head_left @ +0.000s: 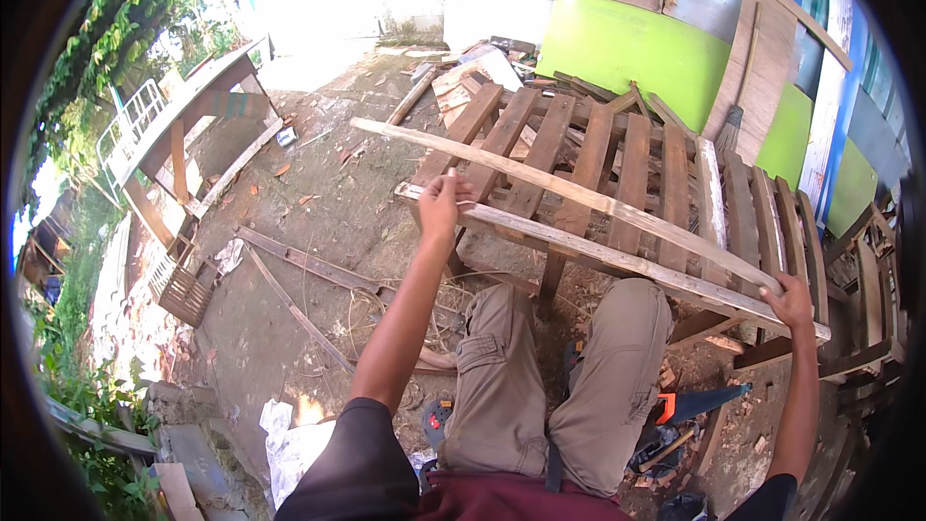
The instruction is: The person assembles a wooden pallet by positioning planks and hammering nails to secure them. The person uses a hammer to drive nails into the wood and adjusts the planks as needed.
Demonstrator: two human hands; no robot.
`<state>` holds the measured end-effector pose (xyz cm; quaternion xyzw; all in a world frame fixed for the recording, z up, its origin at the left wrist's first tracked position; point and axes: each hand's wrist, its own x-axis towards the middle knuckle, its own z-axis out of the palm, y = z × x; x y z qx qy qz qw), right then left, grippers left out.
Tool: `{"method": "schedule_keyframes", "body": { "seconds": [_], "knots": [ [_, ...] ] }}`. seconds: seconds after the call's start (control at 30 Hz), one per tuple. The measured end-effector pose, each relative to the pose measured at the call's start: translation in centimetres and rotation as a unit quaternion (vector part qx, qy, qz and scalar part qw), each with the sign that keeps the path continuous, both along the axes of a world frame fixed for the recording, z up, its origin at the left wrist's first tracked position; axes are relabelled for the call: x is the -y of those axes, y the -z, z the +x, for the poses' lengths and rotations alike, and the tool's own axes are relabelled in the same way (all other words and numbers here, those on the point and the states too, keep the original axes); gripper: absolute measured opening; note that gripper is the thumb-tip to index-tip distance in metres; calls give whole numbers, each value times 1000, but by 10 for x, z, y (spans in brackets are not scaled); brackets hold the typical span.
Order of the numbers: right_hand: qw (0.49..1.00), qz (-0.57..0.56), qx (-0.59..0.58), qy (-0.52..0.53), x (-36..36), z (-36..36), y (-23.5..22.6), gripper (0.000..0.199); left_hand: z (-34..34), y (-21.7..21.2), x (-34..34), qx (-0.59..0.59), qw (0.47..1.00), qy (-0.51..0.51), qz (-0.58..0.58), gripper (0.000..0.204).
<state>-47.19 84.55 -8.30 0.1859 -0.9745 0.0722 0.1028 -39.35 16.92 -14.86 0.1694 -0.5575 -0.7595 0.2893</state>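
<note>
A long, narrow wooden strip point(540, 177) lies slantwise over a slatted wooden frame point(590, 169). My right hand point(793, 301) is closed around the strip's right end, near the frame's near right corner. My left hand point(444, 200) is over the left end of the frame's pale, weathered front rail point(598, 251). Its fingers are loosely bent and apart, and I see nothing held in them. The strip's far left end sticks out past the slats. My knees are close to the front rail.
A handsaw point(699, 403) with an orange and dark handle lies by my right leg, near a hammer-like tool point(666, 452). Metal bars point(313, 260) and thin cord are on the ground at left. A plastic crate point(183, 287) stands by a wooden table point(198, 106). Boards lean behind the frame.
</note>
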Motion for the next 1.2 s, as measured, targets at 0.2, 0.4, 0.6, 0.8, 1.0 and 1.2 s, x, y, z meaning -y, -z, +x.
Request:
{"method": "schedule_keyframes", "body": {
  "seconds": [0.2,0.4,0.6,0.8,1.0,1.2],
  "knots": [
    [995,20,-92,26,-93,-13,18,32,-24,50,92,137,840,-381,-362,45],
    [975,-68,-199,79,-56,-26,63,41,-54,105,250,301,766,-375,-427,86],
    [858,-118,-275,417,-136,-11,84,63,-91,112,270,248,900,-255,-254,63],
    [847,-157,-117,495,-197,8,109,62,-89,101,293,176,971,-159,-14,46],
    [801,-237,-254,487,-208,5,121,39,-63,93,253,234,966,110,10,59],
    [762,-242,-210,563,-163,-13,125,39,-46,73,281,259,965,42,23,47]
  ]
}}
